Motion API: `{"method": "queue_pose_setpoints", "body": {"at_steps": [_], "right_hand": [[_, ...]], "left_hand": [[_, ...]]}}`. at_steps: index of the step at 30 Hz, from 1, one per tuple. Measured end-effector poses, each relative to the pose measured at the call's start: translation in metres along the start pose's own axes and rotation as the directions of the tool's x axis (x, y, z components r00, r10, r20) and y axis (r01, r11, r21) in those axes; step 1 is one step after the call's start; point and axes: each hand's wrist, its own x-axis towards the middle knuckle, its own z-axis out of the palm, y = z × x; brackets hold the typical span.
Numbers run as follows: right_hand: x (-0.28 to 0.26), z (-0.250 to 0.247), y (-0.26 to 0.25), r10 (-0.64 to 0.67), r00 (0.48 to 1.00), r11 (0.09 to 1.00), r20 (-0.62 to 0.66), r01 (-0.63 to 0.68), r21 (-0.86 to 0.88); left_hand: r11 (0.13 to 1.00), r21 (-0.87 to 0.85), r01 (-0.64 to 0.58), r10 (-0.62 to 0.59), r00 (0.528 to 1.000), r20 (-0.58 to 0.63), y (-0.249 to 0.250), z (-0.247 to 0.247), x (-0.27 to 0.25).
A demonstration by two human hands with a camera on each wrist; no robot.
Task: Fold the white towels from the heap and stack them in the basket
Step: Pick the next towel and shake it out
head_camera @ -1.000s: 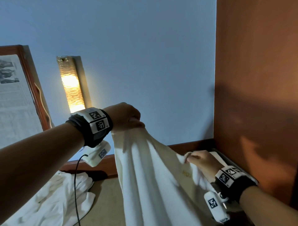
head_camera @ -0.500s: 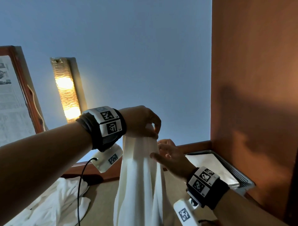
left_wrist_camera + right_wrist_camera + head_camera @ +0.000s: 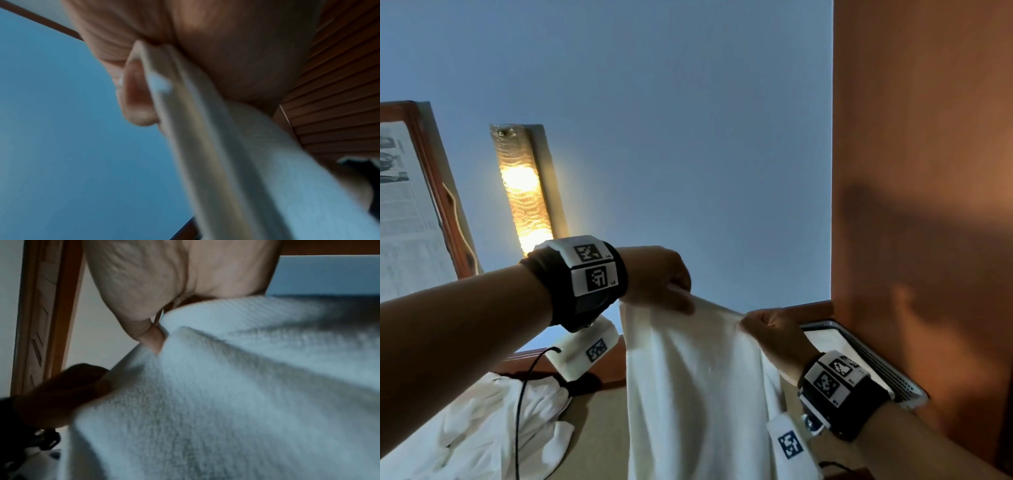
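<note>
Hanging in the air between both hands, a white towel (image 3: pixel 688 394) is held up by its top edge, and its body drops out of the bottom of the head view. One end of that edge is pinched by the left hand (image 3: pixel 657 277), whose curled fingers are closed on the cloth; in the left wrist view the fabric is seen gathered into folds between thumb and fingers (image 3: pixel 135 104). The other end is pinched by the right hand (image 3: pixel 774 337), set lower and to the right, with the edge drawn nearly taut between the two. In the right wrist view the cloth is clamped under the thumb. A heap of white towels (image 3: pixel 482 428) lies crumpled at the lower left on a tan surface. A basket (image 3: pixel 876 370) stands at the right against a wooden panel (image 3: pixel 928 205), with folded white cloth seen inside it. A lit wall lamp (image 3: pixel 524 192) is mounted on the blue wall.
</note>
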Motion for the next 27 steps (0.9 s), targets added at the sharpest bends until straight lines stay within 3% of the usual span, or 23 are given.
{"method": "queue_pose_setpoints", "body": {"at_steps": [3,8,12,16,20,24,27], "right_hand": [[0.001,-0.006,0.001,-0.025,0.998,1.0,0.065,0.024,0.018],[-0.006,-0.006,0.015,-0.018,0.974,0.962,0.227,0.079,-0.263],[-0.015,-0.005,0.028,0.058,0.942,0.805,0.332,0.153,-0.573],[-0.023,-0.011,0.048,0.21,0.954,0.673,0.216,0.02,-0.74],[-0.038,-0.026,0.092,0.349,0.93,0.527,0.118,-0.09,-0.845],[-0.045,-0.036,0.12,0.444,0.895,0.578,0.046,-0.246,-0.778],[-0.04,-0.036,0.131,0.446,0.893,0.751,-0.059,-0.409,-0.518]], "left_hand": [[0.99,0.134,0.035,-0.044,0.997,0.067,-0.011,0.007,0.002],[0.954,0.3,-0.009,-0.003,0.999,0.04,-0.007,0.009,0.005],[0.916,0.4,-0.025,0.023,1.0,0.008,-0.001,0.01,0.015],[0.885,0.464,0.033,0.011,0.996,-0.092,-0.003,0.008,0.025],[0.887,0.449,0.104,-0.033,0.986,-0.164,-0.016,0.006,0.03],[0.905,0.395,0.156,-0.083,0.977,-0.195,-0.027,0.013,0.035],[0.921,0.338,0.192,-0.126,0.97,-0.207,-0.036,0.023,0.039]]}}
